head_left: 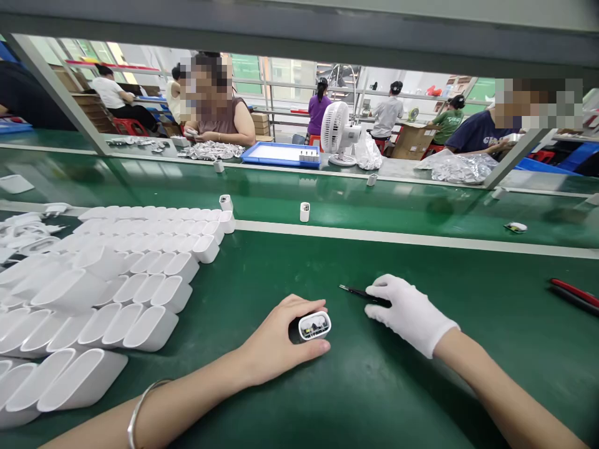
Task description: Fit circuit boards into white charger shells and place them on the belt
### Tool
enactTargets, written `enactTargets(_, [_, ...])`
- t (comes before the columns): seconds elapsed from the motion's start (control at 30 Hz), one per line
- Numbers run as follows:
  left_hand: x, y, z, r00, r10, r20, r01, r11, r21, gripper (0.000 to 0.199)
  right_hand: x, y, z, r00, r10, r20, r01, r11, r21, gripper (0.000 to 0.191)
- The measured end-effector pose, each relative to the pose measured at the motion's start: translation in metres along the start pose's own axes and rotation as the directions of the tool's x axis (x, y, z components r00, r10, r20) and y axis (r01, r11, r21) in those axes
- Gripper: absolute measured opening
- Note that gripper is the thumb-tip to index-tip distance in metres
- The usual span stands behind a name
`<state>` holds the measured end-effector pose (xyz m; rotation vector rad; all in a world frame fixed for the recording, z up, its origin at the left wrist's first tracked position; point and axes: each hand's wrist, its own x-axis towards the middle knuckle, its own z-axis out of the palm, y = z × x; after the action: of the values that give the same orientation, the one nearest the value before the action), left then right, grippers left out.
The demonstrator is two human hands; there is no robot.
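Note:
My bare left hand (281,340) grips a white oval charger housing (315,326) between thumb and fingers. Its open end faces up and shows electronic parts inside. To the right, my right hand (407,312) wears a white glove and has its fingers on black tweezers (358,292), whose tips point left toward the housing, apart from it. The tweezers are low over the green mat (262,274); the glove covers their rear part. Rows of white oval shells (154,324) stand to the left of my left hand.
Red-and-black handled pliers (573,294) lie at the right edge. Small housings (304,212) stand along the green belt (397,209) beyond the white strip. White plug cables (23,231) are heaped at far left. Across the belt sit co-workers, near a fan (336,131) and a blue tray (281,156).

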<state>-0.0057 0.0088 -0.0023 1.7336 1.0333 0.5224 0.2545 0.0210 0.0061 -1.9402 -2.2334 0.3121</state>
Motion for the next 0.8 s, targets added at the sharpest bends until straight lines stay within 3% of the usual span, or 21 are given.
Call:
enactTargets(0.17, [-0.006, 0.001, 0.007, 0.996, -0.094, 0.001, 0.093, 0.992, -0.084, 0.037, -0.004, -0.013, 0.012, 0.998, 0.018, -0.06, -0.004, 0.972, 0.237, 0.018])
enactTargets(0.27, [-0.006, 0.001, 0.008, 0.989, -0.147, 0.03, 0.15, 0.982, -0.115, 0.041, -0.013, -0.024, 0.012, 0.976, -0.145, -0.16, 0.197, 0.903, 0.383, 0.026])
enactTargets(0.37, [-0.005, 0.003, 0.008, 0.982, -0.182, 0.045, 0.186, 0.977, -0.106, 0.045, -0.019, -0.032, 0.007, 0.893, -0.345, -0.287, 0.411, 0.886, 0.213, 0.04])
enactTargets(0.43, [-0.006, 0.004, 0.008, 0.979, -0.2, 0.036, 0.202, 0.974, -0.097, 0.046, -0.02, -0.036, 0.005, 0.864, -0.395, -0.311, 0.437, 0.897, 0.074, 0.039])
enactTargets(0.8, [-0.004, 0.01, 0.006, 0.972, -0.231, 0.047, 0.235, 0.967, -0.101, 0.048, -0.017, -0.046, 0.001, 0.855, -0.461, -0.238, 0.424, 0.885, -0.191, 0.047])
